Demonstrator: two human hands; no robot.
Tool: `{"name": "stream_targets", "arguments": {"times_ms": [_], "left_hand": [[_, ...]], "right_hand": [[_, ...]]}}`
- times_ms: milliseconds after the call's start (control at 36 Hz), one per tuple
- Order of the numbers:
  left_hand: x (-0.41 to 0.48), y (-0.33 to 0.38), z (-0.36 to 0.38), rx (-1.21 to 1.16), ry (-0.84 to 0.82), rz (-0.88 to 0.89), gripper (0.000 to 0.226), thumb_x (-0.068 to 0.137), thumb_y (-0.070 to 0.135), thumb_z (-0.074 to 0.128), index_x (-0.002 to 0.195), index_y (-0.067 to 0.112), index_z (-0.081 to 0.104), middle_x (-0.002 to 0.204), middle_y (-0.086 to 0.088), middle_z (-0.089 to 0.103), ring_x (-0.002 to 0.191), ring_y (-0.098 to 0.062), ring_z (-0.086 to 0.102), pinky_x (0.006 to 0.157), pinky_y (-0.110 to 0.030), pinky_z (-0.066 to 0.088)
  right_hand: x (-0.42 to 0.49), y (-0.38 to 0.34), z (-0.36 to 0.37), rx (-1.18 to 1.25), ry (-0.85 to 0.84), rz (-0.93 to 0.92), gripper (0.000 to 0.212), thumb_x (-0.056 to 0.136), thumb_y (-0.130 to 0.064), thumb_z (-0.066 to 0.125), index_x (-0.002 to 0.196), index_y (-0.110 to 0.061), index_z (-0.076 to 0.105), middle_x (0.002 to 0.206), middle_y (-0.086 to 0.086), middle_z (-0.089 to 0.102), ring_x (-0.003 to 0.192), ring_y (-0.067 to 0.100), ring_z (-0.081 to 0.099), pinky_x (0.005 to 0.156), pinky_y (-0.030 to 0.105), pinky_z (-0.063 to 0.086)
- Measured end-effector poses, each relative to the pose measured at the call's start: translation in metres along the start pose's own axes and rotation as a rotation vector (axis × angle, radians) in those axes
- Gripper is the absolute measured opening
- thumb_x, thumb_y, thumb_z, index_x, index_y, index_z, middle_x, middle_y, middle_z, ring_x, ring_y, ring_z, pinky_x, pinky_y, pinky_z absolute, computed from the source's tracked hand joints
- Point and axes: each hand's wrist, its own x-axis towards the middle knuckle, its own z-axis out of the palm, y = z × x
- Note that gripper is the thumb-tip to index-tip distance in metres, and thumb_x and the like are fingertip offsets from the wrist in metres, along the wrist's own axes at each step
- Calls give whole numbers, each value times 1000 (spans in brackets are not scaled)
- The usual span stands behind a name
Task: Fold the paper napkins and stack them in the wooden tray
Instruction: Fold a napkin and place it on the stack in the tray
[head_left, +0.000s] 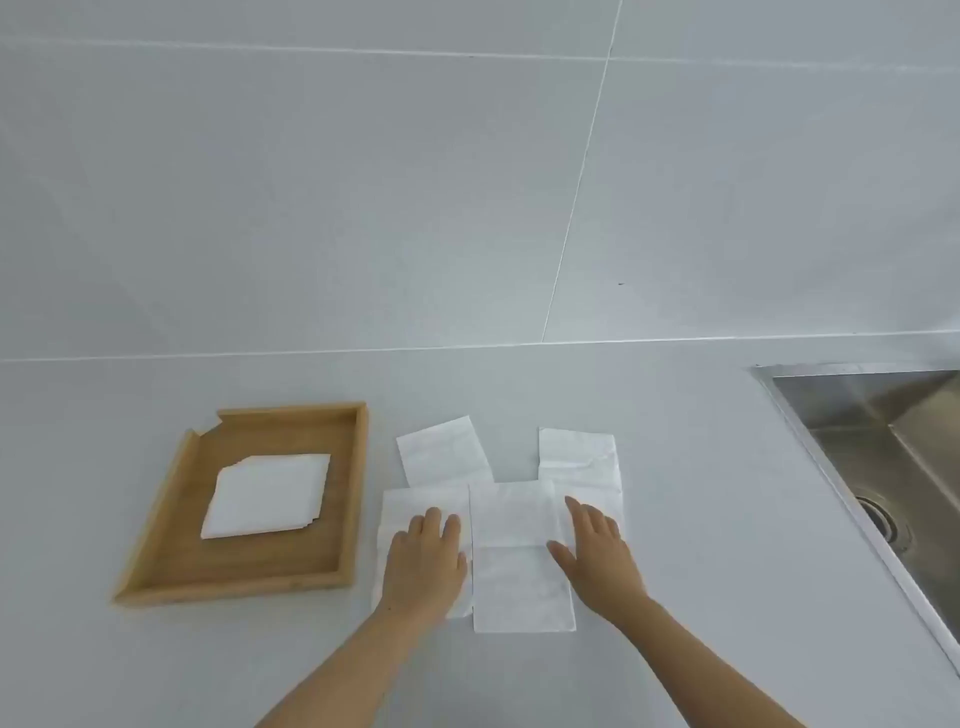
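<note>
A wooden tray (171, 514) lies on the white counter at the left, with a folded white napkin stack (267, 493) inside it. Several flat white paper napkins lie to its right. A long middle napkin (519, 582) overlaps a left napkin (410, 499) and a right napkin (579, 457), and another napkin (441, 449) lies tilted behind. My left hand (426, 561) rests flat on the left napkin, fingers slightly apart. My right hand (597, 556) lies flat on the right napkin, thumb at the middle napkin's edge. Neither hand grips anything.
A steel sink (883, 431) is sunk into the counter at the right, its rim running diagonally toward the front. A grey tiled wall (467, 182) rises behind the counter. The counter's bare surface stretches in front of the tray and napkins.
</note>
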Motion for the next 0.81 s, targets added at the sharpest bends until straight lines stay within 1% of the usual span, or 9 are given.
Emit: {"name": "stream_targets", "arguments": {"times_ms": [56,111,194,250,389,472,500,556,806], "left_hand": [[1,5,-2,-40,-32,-18,34,58,33,79,79,12,64,79,-4,62,60,-19,58,48,-26,31],[7,10,-5,-183,-113,-136,27,88,30,49,102,8,56,106,-6,55,79,-20,53,64,-28,37],[15,17,-3,-402,-225,-231,31,92,27,40,115,10,51,118,-5,52,98,-23,57,76,-28,42],[20,21,-2,-473,-249,-269,33,91,26,43,119,11,50,119,-4,55,106,-23,56,79,-28,41],[32,22,1,-520,-314,-358,13,88,21,45,99,14,44,87,0,49,84,-22,49,73,-29,40],[35,20,5,-559,-326,-396,12,86,19,46,92,15,36,71,5,40,80,-23,51,69,-30,40],[36,20,5,-566,-325,-396,12,85,18,46,92,15,36,70,5,39,80,-23,52,68,-30,40],[37,19,5,-571,-330,-387,13,85,17,46,92,15,36,69,6,39,80,-23,51,67,-30,39],[40,18,3,-651,-373,-424,14,85,23,48,92,16,38,77,3,46,81,-21,49,67,-28,37]], "right_hand": [[7,2,-1,160,6,79,60,92,-30,46,143,-14,19,144,7,35,133,24,31,105,34,33],[15,2,-4,283,-14,146,56,89,-23,52,138,-10,28,129,9,47,120,24,43,97,32,39],[27,3,-2,420,-43,227,52,85,-16,56,132,-7,36,94,1,50,93,19,49,79,27,38],[32,4,-2,494,-39,268,50,84,-14,58,129,-6,40,86,-2,49,89,19,49,76,26,37],[43,1,-1,685,-25,357,43,80,-13,64,119,-4,47,102,5,50,93,20,48,77,26,37],[52,3,2,742,1,405,24,76,-12,67,94,-8,52,92,3,50,86,21,49,72,27,39],[53,2,2,753,3,412,19,74,-11,68,79,-10,50,83,2,49,77,19,49,65,25,39],[56,2,3,764,5,398,34,72,-8,68,58,-15,38,65,0,41,60,15,41,53,22,32],[56,0,-1,806,-41,267,36,78,-7,65,52,-16,41,63,-4,46,60,11,42,56,21,33]]}}
